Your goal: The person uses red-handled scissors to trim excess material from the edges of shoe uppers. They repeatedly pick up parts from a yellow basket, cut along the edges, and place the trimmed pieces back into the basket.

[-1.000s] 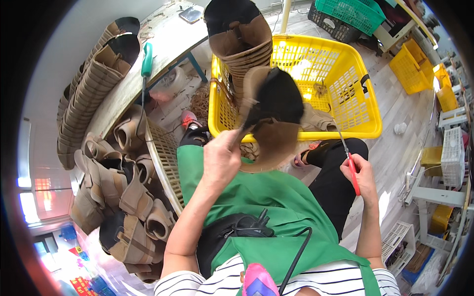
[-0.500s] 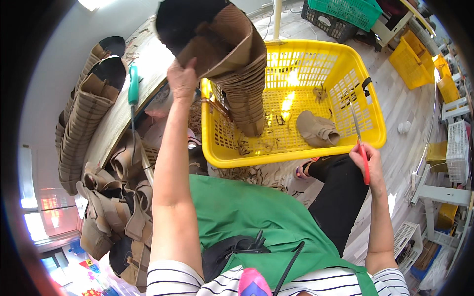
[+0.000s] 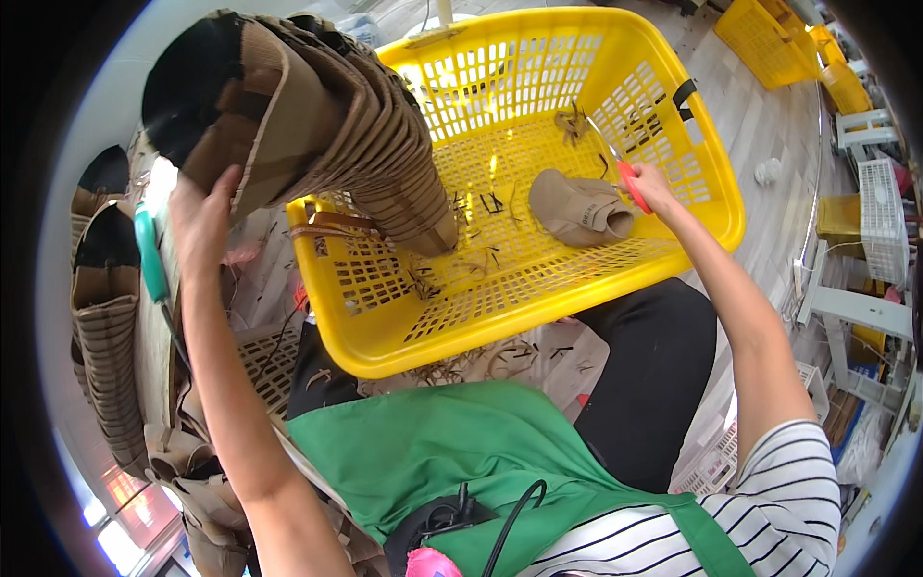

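A tall, leaning stack of nested tan shoe uppers (image 3: 361, 144) with black linings rises from the left part of a yellow slatted basket (image 3: 336, 341). At its upper end my left hand (image 3: 200, 226) is closed on the rim of the topmost upper, though its fingers are partly blurred. My right hand (image 3: 652, 189) grips the red handle of scissors (image 3: 630, 183); their thin metal blade points up and away over the basket. Just left of that hand, a single tan shoe upper (image 3: 577, 210) lies on the basket floor among dark scraps.
More stacked uppers (image 3: 106, 337) stand at the far left, beside a green-handled tool (image 3: 150, 255) with a dark cord. Loose uppers (image 3: 207, 519) are heaped at lower left. Trimmings (image 3: 500, 361) litter the floor before the basket. Another yellow crate (image 3: 769, 40) stands at the far right.
My left hand has pulled the top of the stack left and toward me, so the stack leans more. My right hand has moved in over the basket with the scissors, near the single upper.
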A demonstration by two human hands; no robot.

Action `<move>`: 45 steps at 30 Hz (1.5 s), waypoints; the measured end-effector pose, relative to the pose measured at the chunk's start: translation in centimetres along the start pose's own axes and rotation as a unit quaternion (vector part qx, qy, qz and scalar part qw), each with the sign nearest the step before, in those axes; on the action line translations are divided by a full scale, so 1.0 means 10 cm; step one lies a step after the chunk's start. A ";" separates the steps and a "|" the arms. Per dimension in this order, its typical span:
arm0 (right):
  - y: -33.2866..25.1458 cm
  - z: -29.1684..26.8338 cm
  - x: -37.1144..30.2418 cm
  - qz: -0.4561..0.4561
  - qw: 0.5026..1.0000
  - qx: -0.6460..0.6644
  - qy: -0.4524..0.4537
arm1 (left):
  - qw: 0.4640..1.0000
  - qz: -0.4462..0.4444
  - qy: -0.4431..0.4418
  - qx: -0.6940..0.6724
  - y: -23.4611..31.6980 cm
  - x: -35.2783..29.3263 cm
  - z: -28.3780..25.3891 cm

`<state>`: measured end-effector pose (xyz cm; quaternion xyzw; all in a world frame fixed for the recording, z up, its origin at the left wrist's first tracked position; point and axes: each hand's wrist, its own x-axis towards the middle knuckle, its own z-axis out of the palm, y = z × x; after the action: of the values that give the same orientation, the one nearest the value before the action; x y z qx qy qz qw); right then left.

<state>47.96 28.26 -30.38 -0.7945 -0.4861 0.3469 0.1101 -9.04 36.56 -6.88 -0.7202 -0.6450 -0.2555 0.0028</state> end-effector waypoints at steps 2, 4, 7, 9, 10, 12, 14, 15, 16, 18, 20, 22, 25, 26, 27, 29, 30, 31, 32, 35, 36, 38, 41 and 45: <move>0.17 0.18 0.33 0.050 0.997 -0.056 -0.005 | 0.992 -0.120 0.014 -0.040 -0.12 -0.08 -0.09; 0.51 0.42 0.59 0.093 0.993 -0.077 0.002 | 0.972 -0.158 0.045 -0.169 0.04 -0.29 -0.10; 0.73 0.83 0.63 0.084 0.966 -0.234 -0.063 | 0.958 -0.142 0.115 -0.221 0.16 -0.73 -0.14; 0.61 0.98 0.63 0.069 0.951 -0.260 -0.155 | 0.966 -0.138 0.116 -0.185 0.20 -1.10 -0.14; 0.53 1.06 0.61 0.059 0.939 -0.272 -0.201 | 0.967 -0.147 0.100 -0.181 0.21 -1.29 -0.17; 0.98 1.21 0.72 0.032 0.938 -0.299 -0.174 | 0.961 -0.166 0.066 -0.210 0.31 -1.51 -0.09; 1.59 1.37 0.90 0.018 0.909 -0.386 -0.157 | 0.940 -0.197 0.014 -0.278 0.33 -1.69 0.01; 1.44 1.43 0.84 0.018 0.928 -0.335 -0.163 | 0.936 -0.216 -0.002 -0.277 0.35 -1.83 0.05; 1.16 1.42 0.67 0.014 0.943 -0.284 -0.174 | 0.932 -0.241 -0.014 -0.271 0.39 -1.98 0.07; 1.02 1.35 0.62 -0.012 0.963 -0.226 -0.148 | 0.913 -0.265 -0.052 -0.305 0.43 -2.11 0.14; 0.95 1.30 0.59 -0.066 0.972 -0.205 -0.090 | 0.897 -0.277 -0.085 -0.333 0.47 -2.15 0.23; 0.65 1.13 0.58 -0.083 0.981 -0.175 -0.015 | 0.886 -0.280 -0.115 -0.351 0.55 -2.18 0.30; -0.09 0.45 0.38 -0.142 0.978 -0.104 0.117 | 0.886 -0.248 -0.171 -0.352 0.63 -2.26 0.31; -0.23 0.10 0.28 -0.178 0.965 -0.070 0.181 | 0.889 -0.235 -0.173 -0.353 0.69 -2.27 0.31; -0.36 -0.28 0.13 -0.212 0.945 -0.036 0.245 | 0.904 -0.204 -0.179 -0.330 0.75 -2.26 0.30; -0.59 -1.19 -0.41 -0.255 0.893 -0.010 0.371 | 0.915 -0.172 -0.184 -0.316 0.87 -2.30 0.25; -0.69 -1.61 -0.76 -0.251 0.866 -0.013 0.433 | 0.913 -0.173 -0.181 -0.321 0.94 -2.34 0.22; -0.91 -1.94 -1.23 -0.275 0.821 -0.006 0.500 | 0.912 -0.174 -0.177 -0.327 1.00 -2.39 0.20; -0.90 -2.05 -1.60 -0.283 0.785 -0.006 0.551 | 0.910 -0.164 -0.188 -0.331 1.07 -2.44 0.19; -0.23 -2.24 -2.40 -0.270 0.743 -0.143 0.595 | 0.908 -0.111 -0.210 -0.345 1.26 -2.58 0.16; 0.39 -2.12 -2.47 -0.253 0.753 -0.270 0.544 | 0.909 -0.073 -0.218 -0.348 1.40 -2.55 0.14; 1.37 -1.76 -2.74 -0.261 0.855 -0.363 0.262 | 0.901 -0.001 -0.271 -0.338 1.52 -2.55 0.11; 1.27 -1.88 -3.05 -0.039 0.892 -0.227 0.388 | 0.877 -0.045 -0.298 -0.374 1.61 -2.63 -0.02; 1.34 -2.26 -3.52 -0.052 0.904 0.184 0.382 | 0.814 -0.074 -0.326 -0.475 1.90 -2.71 -0.13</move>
<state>62.04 -4.66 -4.99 -0.8055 -0.3746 0.0937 0.4496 7.12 7.80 -9.65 -0.6228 -0.4580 -0.2801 -0.5692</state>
